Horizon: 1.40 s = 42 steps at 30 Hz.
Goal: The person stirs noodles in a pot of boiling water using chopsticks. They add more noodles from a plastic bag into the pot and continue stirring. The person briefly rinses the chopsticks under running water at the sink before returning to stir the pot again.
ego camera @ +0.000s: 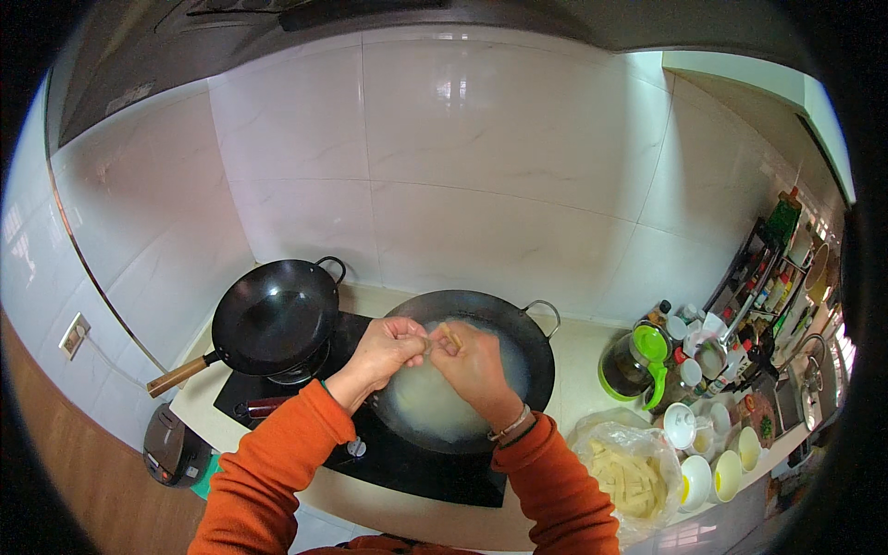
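Both hands meet above a large black wok (534,347) that holds cloudy, pale liquid (433,409). Thumb and fingers of my left hand (388,350) pinch something small and pale. My right hand (470,364), curled close against the left, has a short pale yellow strip (451,336) between its fingers. To the right, a clear plastic bag (669,461) lies open with many flat, pale strips (624,479) inside. A smaller dark wok (274,319) with a wooden handle stands on the burner at the left.
Beside the bag are several small bowls (727,475) and a glass jug with a green lid (651,343). Bottles and a rack (777,267) of jars stand farther right. The small wok's wooden handle (177,377) juts past the counter's left edge. A dark rice cooker (170,447) sits below it.
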Motion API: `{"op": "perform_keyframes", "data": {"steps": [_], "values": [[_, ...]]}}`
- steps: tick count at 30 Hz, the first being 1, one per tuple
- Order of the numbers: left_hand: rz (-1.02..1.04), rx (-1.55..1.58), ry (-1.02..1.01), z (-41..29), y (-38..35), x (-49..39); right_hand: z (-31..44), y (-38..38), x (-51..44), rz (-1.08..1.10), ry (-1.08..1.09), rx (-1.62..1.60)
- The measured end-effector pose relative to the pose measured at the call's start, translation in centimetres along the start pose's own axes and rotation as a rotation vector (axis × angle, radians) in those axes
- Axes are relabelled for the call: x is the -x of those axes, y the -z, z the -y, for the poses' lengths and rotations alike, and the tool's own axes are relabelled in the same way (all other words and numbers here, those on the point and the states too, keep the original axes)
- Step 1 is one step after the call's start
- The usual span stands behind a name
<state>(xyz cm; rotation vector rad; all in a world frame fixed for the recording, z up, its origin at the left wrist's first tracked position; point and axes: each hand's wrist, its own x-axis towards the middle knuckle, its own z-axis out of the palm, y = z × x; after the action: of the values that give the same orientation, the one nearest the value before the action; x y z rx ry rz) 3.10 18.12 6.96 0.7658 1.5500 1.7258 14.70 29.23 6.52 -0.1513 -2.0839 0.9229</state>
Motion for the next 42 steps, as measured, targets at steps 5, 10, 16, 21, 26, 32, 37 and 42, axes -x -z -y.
{"op": "perform_keyframes", "data": {"steps": [5,10,16,21,26,32,37,42], "values": [[-0.006,0.030,-0.038,0.3,-0.7,0.5,0.2,0.3,0.4,0.017,-0.159,-0.069],[0.013,0.066,-0.063,0.7,-1.2,1.0,0.3,0.6,0.9,0.017,-0.184,-0.072],[0.040,0.158,-0.060,1.2,-1.4,1.6,0.7,1.0,1.4,0.025,-0.266,-0.157],[0.043,0.241,-0.062,1.7,-1.5,2.0,1.3,1.4,1.5,0.045,-0.401,-0.243],[0.061,0.308,-0.040,1.9,-1.4,2.1,1.4,1.6,1.4,0.046,-0.443,-0.275],[0.072,0.384,0.003,2.2,-1.1,2.4,0.9,1.1,1.1,0.048,-0.442,-0.234],[0.133,0.474,-0.013,1.8,-0.2,2.8,0.3,1.3,1.1,0.066,-0.408,-0.129],[0.107,0.429,-0.058,0.1,1.5,3.5,-0.6,2.5,0.4,0.205,-0.454,-0.027]]}}
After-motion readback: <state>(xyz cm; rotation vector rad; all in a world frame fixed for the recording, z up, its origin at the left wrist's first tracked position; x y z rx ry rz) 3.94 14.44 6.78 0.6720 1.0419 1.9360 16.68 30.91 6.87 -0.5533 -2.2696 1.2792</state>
